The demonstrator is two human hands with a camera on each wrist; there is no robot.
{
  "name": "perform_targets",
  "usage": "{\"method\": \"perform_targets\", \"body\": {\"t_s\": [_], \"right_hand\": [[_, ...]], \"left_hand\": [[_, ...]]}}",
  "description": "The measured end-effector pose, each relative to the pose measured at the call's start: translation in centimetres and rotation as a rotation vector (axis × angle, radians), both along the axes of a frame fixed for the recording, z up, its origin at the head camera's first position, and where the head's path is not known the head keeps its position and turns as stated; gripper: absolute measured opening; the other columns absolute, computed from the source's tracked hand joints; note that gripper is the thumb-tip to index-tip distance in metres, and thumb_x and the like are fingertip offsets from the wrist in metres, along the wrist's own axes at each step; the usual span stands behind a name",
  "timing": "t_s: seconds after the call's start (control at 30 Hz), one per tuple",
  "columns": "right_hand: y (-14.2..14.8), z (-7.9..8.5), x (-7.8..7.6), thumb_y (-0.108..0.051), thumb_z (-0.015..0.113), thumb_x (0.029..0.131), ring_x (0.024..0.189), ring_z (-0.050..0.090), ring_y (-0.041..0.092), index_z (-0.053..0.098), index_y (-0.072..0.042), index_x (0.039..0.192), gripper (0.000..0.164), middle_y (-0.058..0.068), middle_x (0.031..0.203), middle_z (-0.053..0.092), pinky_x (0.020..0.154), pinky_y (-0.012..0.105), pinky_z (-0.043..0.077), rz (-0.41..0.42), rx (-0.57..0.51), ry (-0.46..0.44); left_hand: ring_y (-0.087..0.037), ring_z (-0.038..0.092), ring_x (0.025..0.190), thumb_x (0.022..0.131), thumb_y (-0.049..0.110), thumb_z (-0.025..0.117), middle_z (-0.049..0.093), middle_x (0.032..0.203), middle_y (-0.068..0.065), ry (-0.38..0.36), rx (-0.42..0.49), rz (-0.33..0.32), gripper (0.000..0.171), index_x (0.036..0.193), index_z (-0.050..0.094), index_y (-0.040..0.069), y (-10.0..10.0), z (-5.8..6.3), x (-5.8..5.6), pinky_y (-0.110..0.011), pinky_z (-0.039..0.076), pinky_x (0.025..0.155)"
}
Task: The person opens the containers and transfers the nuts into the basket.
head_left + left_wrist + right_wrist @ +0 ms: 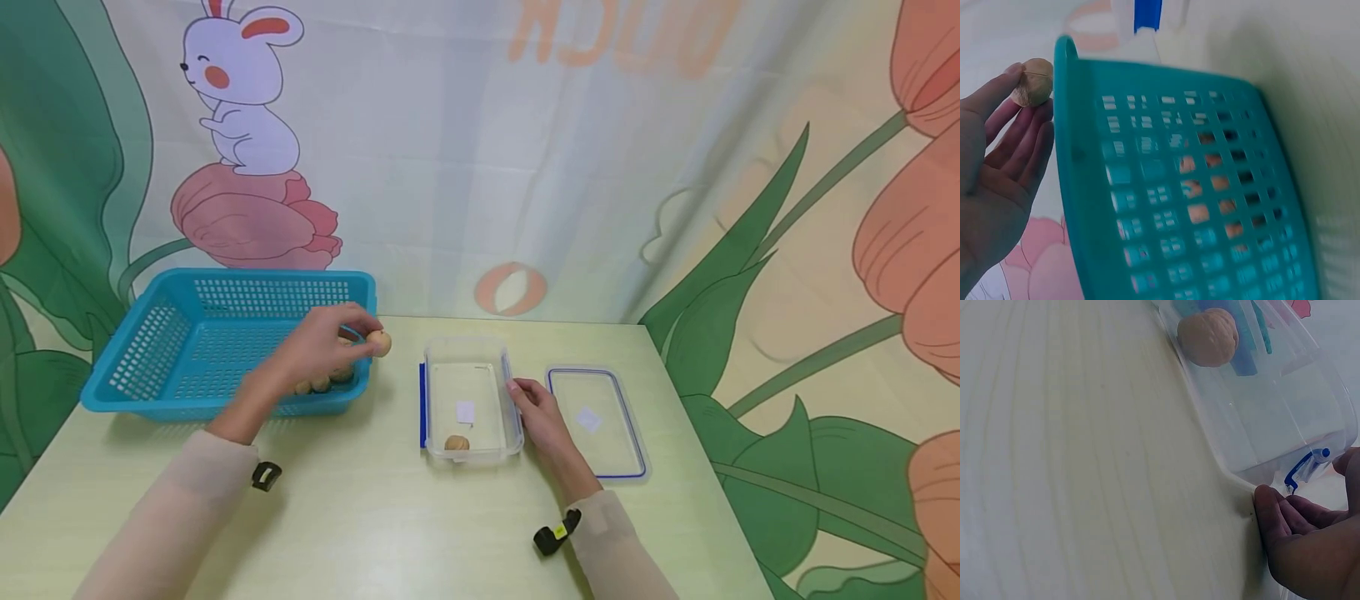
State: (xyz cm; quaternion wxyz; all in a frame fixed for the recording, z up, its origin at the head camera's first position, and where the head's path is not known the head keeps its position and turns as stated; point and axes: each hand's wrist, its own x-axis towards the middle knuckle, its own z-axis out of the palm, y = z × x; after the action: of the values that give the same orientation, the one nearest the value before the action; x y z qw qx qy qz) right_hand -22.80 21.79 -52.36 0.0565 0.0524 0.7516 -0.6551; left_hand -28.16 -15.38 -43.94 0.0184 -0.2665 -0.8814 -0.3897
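Pinched between the thumb and fingers of my left hand (330, 340) is a walnut (380, 342), held just over the right rim of the blue basket (225, 408). More walnuts (321, 384) lie inside the basket under that hand. My right hand (543, 417) grips the right wall of a clear plastic container (467, 457), the thumb at its rim and the other fingers low along the outside. One walnut (1208, 337) sits in the container, in its near left corner in the head view. A small white paper square (465, 412) shows in the container's middle.
A clear lid with a blue seal (637, 433) lies flat to the right of the container. Blue clip flaps (423, 406) hang at the container's left side. Behind the table (375, 517) hangs a printed curtain (420, 167) with a rabbit and flowers.
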Motion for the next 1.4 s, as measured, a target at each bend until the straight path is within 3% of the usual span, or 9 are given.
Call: {"method": "perform_targets", "body": {"t_s": [0.23, 0.47, 0.6, 0.8, 1.13, 1.4], "right_hand": [[0.0, -0.2, -0.1, -0.024, 0.057, 0.112, 0.133, 0.055, 0.045, 0.053, 0.011, 0.144, 0.047, 0.034, 0.143, 0.057, 0.111, 0.053, 0.047, 0.001, -0.006, -0.001], [0.8, -3.7, -1.9, -0.032, 0.060, 0.111, 0.133, 0.056, 0.043, 0.054, 0.007, 0.145, 0.052, 0.031, 0.142, 0.059, 0.113, 0.056, 0.045, -0.018, -0.007, -0.001], [0.8, -4.1, -1.8, -0.036, 0.062, 0.109, 0.131, 0.058, 0.038, 0.057, 0.003, 0.143, 0.053, 0.026, 0.141, 0.062, 0.112, 0.052, 0.046, -0.030, -0.008, 0.011], [0.9, -4.3, -1.8, -0.036, 0.063, 0.109, 0.128, 0.060, 0.033, 0.059, 0.002, 0.142, 0.051, 0.024, 0.139, 0.064, 0.111, 0.048, 0.047, -0.037, 0.000, 0.017], [0.7, -4.0, -1.7, -0.038, 0.063, 0.108, 0.131, 0.058, 0.035, 0.058, 0.003, 0.143, 0.054, 0.024, 0.140, 0.063, 0.114, 0.051, 0.046, -0.040, 0.004, 0.020], [0.8, -4.0, -1.7, -0.036, 0.063, 0.108, 0.131, 0.059, 0.034, 0.060, 0.002, 0.141, 0.050, 0.022, 0.139, 0.064, 0.114, 0.050, 0.046, -0.042, -0.001, 0.009]], "left_hand": [[-0.033, 0.071, 0.112, 0.098, 0.033, 0.079, 0.074, 0.117, -0.006, 0.002, -0.002, 0.093, 0.033, 0.123, 0.075, 0.011, -2.6, -0.3, -0.4, -0.054, 0.058, 0.098], [-0.037, 0.068, 0.116, 0.101, 0.026, 0.077, 0.072, 0.123, -0.015, -0.020, -0.013, 0.179, 0.036, 0.128, 0.071, 0.004, -4.2, -1.2, -0.7, -0.057, 0.056, 0.101], [-0.039, 0.066, 0.121, 0.103, 0.032, 0.074, 0.071, 0.126, -0.016, -0.056, -0.024, 0.212, 0.039, 0.131, 0.070, 0.005, -4.5, -1.6, -0.7, -0.060, 0.054, 0.102], [-0.041, 0.063, 0.124, 0.102, 0.032, 0.074, 0.069, 0.129, -0.019, -0.083, -0.040, 0.237, 0.041, 0.131, 0.069, 0.004, -5.1, -2.2, -0.9, -0.060, 0.053, 0.103], [-0.043, 0.063, 0.124, 0.105, 0.032, 0.070, 0.068, 0.131, -0.021, -0.158, -0.090, 0.268, 0.040, 0.133, 0.067, 0.003, -5.5, -3.6, -1.6, -0.061, 0.054, 0.101], [-0.042, 0.064, 0.122, 0.105, 0.024, 0.071, 0.068, 0.130, -0.020, -0.161, -0.092, 0.231, 0.035, 0.132, 0.068, 0.002, -5.6, -4.9, -2.2, -0.059, 0.056, 0.097]]}}
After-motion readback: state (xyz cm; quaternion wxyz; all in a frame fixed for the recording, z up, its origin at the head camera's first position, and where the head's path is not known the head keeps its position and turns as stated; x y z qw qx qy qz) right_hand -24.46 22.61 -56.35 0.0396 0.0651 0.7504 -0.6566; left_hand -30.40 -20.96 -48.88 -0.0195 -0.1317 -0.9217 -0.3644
